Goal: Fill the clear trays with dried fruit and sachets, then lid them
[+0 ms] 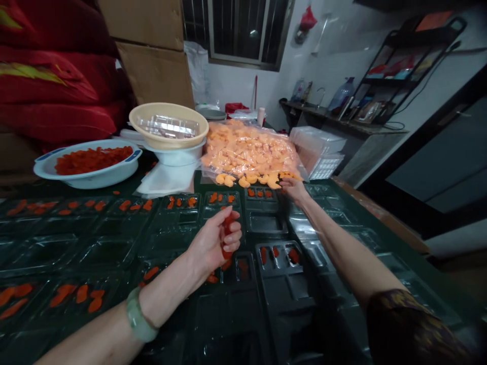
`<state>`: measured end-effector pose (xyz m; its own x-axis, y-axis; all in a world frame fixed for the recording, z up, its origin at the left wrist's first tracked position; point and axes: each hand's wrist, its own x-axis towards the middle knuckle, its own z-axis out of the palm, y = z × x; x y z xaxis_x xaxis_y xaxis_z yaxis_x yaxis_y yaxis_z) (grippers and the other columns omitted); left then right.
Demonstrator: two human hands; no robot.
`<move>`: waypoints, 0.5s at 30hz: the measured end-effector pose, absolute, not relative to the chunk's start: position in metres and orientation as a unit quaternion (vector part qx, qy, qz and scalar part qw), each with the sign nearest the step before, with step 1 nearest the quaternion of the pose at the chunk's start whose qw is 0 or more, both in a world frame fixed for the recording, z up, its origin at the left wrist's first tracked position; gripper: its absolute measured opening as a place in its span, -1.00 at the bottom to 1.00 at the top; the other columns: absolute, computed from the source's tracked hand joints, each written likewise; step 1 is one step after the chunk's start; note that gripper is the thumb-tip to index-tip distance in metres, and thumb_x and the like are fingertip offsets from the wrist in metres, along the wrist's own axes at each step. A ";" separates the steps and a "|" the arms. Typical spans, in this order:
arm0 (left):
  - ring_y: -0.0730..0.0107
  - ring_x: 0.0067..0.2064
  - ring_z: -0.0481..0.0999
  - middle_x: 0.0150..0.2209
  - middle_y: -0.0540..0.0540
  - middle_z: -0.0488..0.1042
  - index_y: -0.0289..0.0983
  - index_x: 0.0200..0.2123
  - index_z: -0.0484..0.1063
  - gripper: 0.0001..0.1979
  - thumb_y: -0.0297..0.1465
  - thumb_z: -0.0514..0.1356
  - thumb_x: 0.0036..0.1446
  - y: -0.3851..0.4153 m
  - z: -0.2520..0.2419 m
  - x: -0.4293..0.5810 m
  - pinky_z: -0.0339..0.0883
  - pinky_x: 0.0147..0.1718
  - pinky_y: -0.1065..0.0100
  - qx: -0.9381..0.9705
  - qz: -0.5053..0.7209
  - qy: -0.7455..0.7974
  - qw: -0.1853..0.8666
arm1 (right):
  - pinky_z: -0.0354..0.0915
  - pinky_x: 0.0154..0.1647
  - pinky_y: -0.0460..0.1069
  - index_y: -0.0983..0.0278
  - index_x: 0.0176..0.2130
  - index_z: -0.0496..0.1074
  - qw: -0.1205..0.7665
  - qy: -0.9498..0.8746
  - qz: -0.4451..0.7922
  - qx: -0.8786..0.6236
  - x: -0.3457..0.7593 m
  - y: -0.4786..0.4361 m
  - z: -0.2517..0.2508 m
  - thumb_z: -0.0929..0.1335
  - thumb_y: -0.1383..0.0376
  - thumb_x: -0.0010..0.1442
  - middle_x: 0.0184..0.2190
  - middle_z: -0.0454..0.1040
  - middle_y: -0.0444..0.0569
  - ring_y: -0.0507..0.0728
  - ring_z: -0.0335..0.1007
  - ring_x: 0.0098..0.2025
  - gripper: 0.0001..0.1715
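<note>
My left hand (222, 235) is above the middle of the table, its fingers curled round several red-orange pieces (228, 235); a green bangle (140, 315) circles that wrist. My right hand (292, 188) reaches to the front edge of a large clear bag (251, 147) filled with yellow-orange curved pieces. Loose yellow-orange pieces (249, 178) lie at the bag's mouth, right beside my right fingertips, which look partly stretched out. Below both hands sit clear plastic trays (266, 221) with compartments. Red-orange pieces (275, 251) lie in small compartments of several trays.
A white basin (87, 177) of red-orange pieces stands at the back left. Beside it, a cream bowl (167, 144) holding clear packaging rests on a white one. Stacked clear containers (317, 144) stand right of the bag. Cardboard boxes (152, 66) and red sacks (64, 81) rise behind.
</note>
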<state>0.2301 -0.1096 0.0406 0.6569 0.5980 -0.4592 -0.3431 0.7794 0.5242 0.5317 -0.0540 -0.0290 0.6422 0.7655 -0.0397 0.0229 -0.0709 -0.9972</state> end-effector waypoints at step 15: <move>0.52 -0.54 0.25 -0.58 0.03 0.25 -0.29 -0.55 0.34 -0.84 -0.38 0.18 0.03 -0.112 0.047 0.319 0.16 -0.53 0.48 0.563 0.485 0.223 0.631 | 0.33 -0.35 0.08 0.20 -0.35 0.28 0.641 -0.206 0.592 -0.443 0.400 -0.147 0.018 0.09 -0.15 0.09 -0.42 0.40 0.02 0.19 0.37 -0.32 -0.46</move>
